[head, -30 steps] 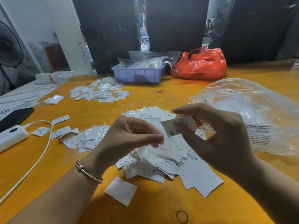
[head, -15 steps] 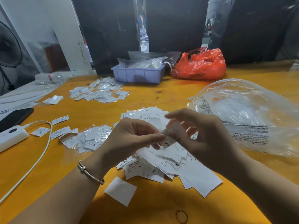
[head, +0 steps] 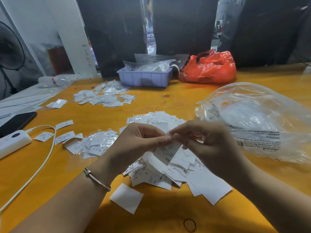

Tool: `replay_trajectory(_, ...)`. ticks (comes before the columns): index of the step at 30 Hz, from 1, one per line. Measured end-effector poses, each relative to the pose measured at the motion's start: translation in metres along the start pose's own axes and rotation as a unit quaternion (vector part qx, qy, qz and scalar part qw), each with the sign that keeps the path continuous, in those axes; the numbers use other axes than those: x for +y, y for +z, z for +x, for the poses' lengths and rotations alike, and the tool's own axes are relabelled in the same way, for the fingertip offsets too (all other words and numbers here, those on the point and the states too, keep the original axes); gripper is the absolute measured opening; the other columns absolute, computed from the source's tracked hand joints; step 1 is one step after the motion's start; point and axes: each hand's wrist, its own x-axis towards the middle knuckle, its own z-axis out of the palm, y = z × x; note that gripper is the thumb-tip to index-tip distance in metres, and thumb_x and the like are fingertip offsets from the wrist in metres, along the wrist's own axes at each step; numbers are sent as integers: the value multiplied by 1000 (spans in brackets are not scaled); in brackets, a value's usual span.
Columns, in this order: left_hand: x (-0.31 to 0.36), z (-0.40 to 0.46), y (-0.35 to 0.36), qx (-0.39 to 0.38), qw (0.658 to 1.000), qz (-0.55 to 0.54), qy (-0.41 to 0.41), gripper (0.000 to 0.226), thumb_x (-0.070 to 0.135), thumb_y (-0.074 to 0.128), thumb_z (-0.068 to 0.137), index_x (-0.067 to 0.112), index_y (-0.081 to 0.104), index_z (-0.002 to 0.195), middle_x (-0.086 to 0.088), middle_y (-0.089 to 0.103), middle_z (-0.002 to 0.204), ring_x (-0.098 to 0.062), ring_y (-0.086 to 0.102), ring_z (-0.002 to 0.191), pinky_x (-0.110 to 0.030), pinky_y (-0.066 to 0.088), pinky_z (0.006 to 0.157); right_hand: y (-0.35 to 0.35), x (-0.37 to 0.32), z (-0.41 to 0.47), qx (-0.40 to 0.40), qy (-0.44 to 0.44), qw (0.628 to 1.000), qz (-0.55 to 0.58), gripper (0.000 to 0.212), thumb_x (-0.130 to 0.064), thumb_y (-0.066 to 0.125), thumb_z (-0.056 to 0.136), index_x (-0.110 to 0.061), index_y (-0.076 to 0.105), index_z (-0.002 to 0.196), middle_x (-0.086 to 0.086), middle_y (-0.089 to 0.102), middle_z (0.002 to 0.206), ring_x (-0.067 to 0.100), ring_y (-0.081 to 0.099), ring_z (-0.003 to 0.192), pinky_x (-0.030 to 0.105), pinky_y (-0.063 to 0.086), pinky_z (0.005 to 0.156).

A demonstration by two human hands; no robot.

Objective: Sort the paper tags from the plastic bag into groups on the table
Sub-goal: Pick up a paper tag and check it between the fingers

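Over the middle of the surface [head: 168, 101], a single XS tag [head: 166, 153] is pinched at its top edge between the fingertips of the left hand [head: 139, 142] and the right hand [head: 207, 142], apparently so that its size mark can be read before grouping. The unsorted pile of tags [head: 176, 167] lies directly beneath, with the clear plastic bag [head: 255, 120] near the right edge. Sorted groups [head: 104, 96] are spread toward the far left, kept well apart, probably to prevent mixing.
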Motion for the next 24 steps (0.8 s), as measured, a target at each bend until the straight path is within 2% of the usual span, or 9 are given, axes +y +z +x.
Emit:
replay_trajectory(2,0,0,1,-4,1000,4,-8,16,33,76,74,20,82,80,-6,77,85,-19,73,84,-21,54,67,0,1,1,-27,21,999,-3,31,-37,58,82,-15,76,94,-8,72,86,7,64,78,24,53,65)
replay_trajectory(4,0,0,0,10,1000,12,-11,15,36,79,78,21,82,80,-6,77,83,-19,73,82,-21,53,67,-3,1,2,-26,35,999,11,31,-40,60,79,-18,74,97,-10,71,88,7,64,81,23,53,64)
replay_trajectory(7,-2,1,-1,28,999,11,-14,23,39,73,76,18,81,82,-9,76,84,-25,71,83,-27,54,70,-6,2,2,-19,45,999,22,34,-42,67,74,-22,71,101,-9,70,89,7,66,83,25,56,65)
replay_trajectory(11,-2,1,0,14,1000,-9,-8,26,38,74,80,14,81,82,-10,75,82,-18,70,77,-21,52,65,-1,2,1,-35,44,998,7,23,-25,77,76,-18,72,98,-9,69,89,8,65,82,22,54,62)
replay_trajectory(14,-2,2,0,4,1000,-11,-8,20,35,74,81,16,81,82,-9,75,83,-16,70,78,-19,52,66,-2,3,1,-22,74,995,61,30,-15,79,75,-18,69,103,-4,70,85,11,67,78,26,56,64)
replay_trajectory(17,-4,3,0,-3,1000,6,-6,19,36,72,80,19,80,80,-5,74,80,-12,67,75,-19,49,63,-3,4,2,-7,86,989,118,28,-5,79,75,-17,70,98,0,72,80,13,67,69,26,54,59)
replay_trajectory(21,-7,3,1,-37,999,29,1,28,34,72,83,8,78,87,-4,77,86,-9,68,76,-17,50,59,-4,5,2,29,82,987,136,25,-2,78,75,-16,71,94,1,73,78,16,66,65,22,49,54)
replay_trajectory(24,-7,3,1,-39,998,29,26,28,33,70,82,10,75,97,-3,77,90,-12,69,81,-19,52,61,-5,4,2,29,75,989,125,26,-1,77,76,-17,70,95,0,72,80,14,66,66,23,50,55)
